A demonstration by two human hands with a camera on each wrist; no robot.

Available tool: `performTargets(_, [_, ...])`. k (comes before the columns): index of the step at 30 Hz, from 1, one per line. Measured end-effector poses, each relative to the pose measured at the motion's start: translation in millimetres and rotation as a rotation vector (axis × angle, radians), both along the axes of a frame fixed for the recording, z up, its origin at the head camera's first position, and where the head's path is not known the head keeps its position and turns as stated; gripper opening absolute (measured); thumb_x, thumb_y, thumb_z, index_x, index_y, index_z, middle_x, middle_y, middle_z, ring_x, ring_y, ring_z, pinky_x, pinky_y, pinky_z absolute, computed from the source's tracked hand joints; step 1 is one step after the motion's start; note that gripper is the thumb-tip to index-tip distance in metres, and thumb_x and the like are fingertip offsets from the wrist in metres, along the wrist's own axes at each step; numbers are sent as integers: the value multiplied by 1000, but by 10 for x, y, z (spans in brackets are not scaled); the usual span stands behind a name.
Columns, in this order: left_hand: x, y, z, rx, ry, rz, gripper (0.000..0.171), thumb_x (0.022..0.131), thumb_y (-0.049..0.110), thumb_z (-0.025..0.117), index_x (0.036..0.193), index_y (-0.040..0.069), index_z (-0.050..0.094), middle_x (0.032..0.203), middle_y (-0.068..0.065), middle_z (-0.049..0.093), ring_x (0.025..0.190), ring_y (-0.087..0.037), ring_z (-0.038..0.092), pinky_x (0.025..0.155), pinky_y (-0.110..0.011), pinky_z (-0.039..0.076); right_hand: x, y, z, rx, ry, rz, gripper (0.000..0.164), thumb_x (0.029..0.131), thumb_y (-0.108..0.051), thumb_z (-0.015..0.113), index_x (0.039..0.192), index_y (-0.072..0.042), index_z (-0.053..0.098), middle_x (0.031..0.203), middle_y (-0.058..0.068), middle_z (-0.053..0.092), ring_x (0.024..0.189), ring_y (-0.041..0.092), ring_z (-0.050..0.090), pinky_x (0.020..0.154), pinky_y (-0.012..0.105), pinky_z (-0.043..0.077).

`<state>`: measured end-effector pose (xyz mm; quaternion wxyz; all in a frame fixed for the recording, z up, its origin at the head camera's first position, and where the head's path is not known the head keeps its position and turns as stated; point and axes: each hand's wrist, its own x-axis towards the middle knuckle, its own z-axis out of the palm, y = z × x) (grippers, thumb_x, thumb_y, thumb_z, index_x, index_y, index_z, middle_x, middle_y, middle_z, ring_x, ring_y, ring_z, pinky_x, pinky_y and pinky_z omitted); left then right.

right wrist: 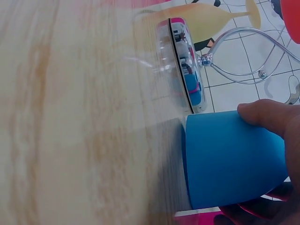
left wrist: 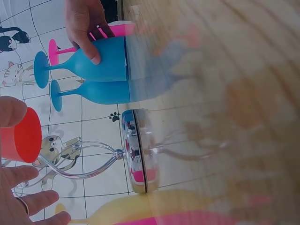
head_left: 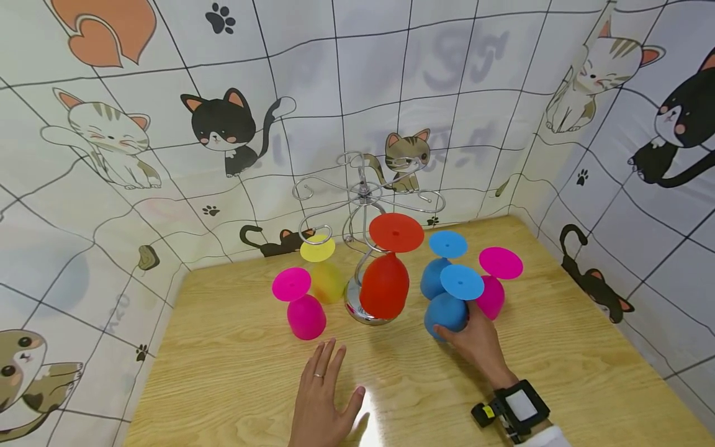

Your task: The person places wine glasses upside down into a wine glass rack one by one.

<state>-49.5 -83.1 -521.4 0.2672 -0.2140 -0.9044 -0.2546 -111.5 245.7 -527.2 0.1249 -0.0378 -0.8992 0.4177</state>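
My right hand (head_left: 481,343) grips the bowl of the nearer blue goblet (head_left: 445,314), which is upside down with its round foot on top. In the right wrist view the rim of this blue goblet (right wrist: 220,161) is right at the tabletop, with the thumb on one side of the bowl and the fingers on the other. My left hand (head_left: 321,400) is over the front of the table, fingers straight and spread, holding nothing. A red goblet (head_left: 385,288) hangs upside down from the chrome rack (head_left: 364,197), above its round base.
A second blue goblet (head_left: 432,279) and a pink goblet (head_left: 493,298) stand inverted behind and beside the right hand. Left of the rack are a yellow goblet (head_left: 328,284) and another pink goblet (head_left: 306,318), both inverted. A cat-print curtain (head_left: 313,68) surrounds the wooden table (head_left: 223,366).
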Motion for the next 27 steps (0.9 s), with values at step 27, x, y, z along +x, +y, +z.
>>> performTargets(27, [38, 114, 201, 198, -75, -70, 96, 75, 50, 81, 151, 10, 37, 150, -6, 46, 138, -20, 44, 116, -7, 17, 517, -230, 825, -219, -43, -45, 99, 81, -34, 80, 152, 2, 21, 146, 29, 39, 135, 50, 43, 107, 64, 39])
